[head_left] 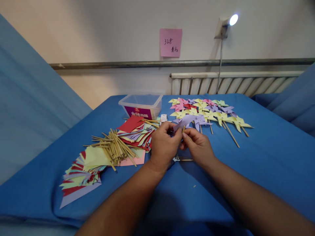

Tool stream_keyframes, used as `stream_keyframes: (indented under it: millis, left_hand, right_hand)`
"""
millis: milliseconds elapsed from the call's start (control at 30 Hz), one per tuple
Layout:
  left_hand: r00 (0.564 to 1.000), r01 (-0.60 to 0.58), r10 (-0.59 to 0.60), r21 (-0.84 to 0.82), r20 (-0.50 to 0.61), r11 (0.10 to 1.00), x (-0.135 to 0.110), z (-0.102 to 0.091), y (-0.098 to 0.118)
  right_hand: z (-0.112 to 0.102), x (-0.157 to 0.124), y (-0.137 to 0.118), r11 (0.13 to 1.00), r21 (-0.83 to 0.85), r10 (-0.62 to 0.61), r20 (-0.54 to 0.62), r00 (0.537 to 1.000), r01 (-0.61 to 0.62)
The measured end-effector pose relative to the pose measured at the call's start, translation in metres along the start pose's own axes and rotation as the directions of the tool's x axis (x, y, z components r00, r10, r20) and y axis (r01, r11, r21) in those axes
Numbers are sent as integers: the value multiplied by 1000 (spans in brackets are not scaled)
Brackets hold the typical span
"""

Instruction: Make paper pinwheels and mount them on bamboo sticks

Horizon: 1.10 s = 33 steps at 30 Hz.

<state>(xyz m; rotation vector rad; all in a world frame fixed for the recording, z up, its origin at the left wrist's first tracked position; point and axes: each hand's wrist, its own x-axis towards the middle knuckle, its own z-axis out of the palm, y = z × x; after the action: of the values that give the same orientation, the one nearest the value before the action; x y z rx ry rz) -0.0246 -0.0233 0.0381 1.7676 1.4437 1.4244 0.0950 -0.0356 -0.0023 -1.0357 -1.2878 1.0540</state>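
Observation:
My left hand [164, 144] and my right hand [198, 145] meet at the middle of the blue table [258, 157]. Both are closed on a purple paper pinwheel [184, 122] with a thin wooden stick running down between my fingers. The left hand grips it from the left, the right pinches it from the right. Just below my hands lies a small metal tool [180, 159], partly hidden. A bundle of wooden sticks [114, 147] lies to the left of my left hand.
Finished pinwheels [209, 113] in yellow, pink and purple lie at the back right. Stacks of coloured paper squares [135, 132] and cut pieces [81, 173] lie left. A clear plastic box [141, 105] stands behind them. A pink note [170, 42] and a lamp [227, 22] hang on the wall.

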Motion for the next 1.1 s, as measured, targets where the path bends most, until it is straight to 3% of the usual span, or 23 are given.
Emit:
stream_keyframes:
  millis: [1100]
  left_hand:
    - [1000,-4,4,23,13,1000,1,-1,2]
  right_hand:
    - [0,1,-1,1000,4,-12,-49,999,12]
